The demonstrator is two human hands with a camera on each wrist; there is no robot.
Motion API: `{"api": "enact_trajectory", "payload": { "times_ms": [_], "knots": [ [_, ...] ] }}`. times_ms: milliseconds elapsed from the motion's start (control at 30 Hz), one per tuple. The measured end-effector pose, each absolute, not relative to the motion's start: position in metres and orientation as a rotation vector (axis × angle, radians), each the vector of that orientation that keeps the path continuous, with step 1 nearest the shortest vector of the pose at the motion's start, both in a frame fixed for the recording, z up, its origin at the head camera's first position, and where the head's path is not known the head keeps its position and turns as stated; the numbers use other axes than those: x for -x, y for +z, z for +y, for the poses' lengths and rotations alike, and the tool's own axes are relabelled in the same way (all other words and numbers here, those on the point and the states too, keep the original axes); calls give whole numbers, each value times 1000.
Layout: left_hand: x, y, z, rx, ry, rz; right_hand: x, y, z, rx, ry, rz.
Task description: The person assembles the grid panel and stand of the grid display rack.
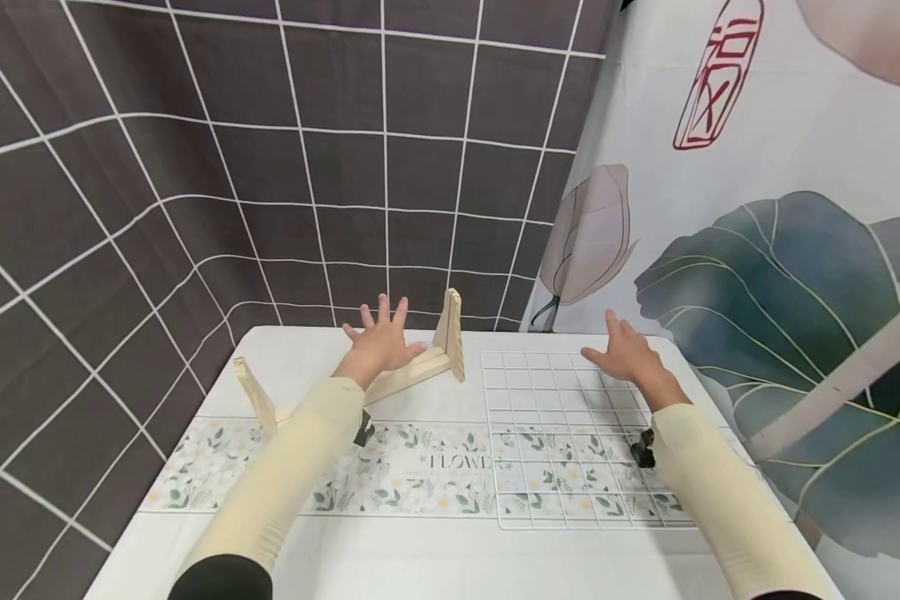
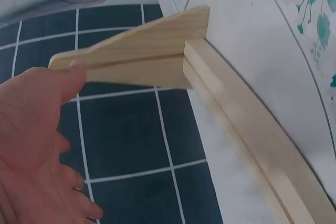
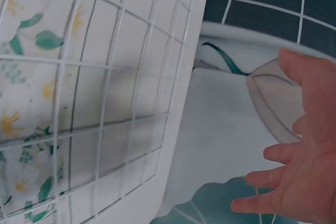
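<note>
Fingers spread, my left hand (image 1: 381,343) is held over the wooden frame (image 1: 408,377), which has a long bar and an upright pointed piece at each end. In the left wrist view the thumb overlaps the tip of one wooden end piece (image 2: 142,51); whether it touches I cannot tell. My right hand (image 1: 627,353) is stretched out above the far right part of a white wire grid (image 1: 536,435), its fingers extended and holding nothing. The grid lies flat on the table's right side, and in the right wrist view its bars (image 3: 107,66) are beside the hand.
A white table (image 1: 390,550) carries a floral printed strip (image 1: 412,483) running across it, partly under the grid. Behind stands a dark curtain with white grid lines (image 1: 345,167). At the right hangs a white cloth with large painted leaves (image 1: 765,292), crossed by a pale pole (image 1: 840,379).
</note>
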State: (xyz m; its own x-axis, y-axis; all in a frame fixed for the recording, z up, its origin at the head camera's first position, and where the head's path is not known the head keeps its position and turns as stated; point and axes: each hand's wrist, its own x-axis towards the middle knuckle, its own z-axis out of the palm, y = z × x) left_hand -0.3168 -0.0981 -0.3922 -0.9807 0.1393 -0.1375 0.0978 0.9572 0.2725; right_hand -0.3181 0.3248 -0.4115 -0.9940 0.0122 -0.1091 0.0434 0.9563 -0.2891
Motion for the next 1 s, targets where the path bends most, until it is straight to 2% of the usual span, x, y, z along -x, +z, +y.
{"api": "enact_trajectory", "payload": {
  "times_ms": [400,1000],
  "knots": [
    [311,-410,-71,-199,433,2993,308,-428,350,-193,-443,2987],
    [286,-436,-19,-35,780,2813,296,-459,378,-419,-443,2829]
  ]
}}
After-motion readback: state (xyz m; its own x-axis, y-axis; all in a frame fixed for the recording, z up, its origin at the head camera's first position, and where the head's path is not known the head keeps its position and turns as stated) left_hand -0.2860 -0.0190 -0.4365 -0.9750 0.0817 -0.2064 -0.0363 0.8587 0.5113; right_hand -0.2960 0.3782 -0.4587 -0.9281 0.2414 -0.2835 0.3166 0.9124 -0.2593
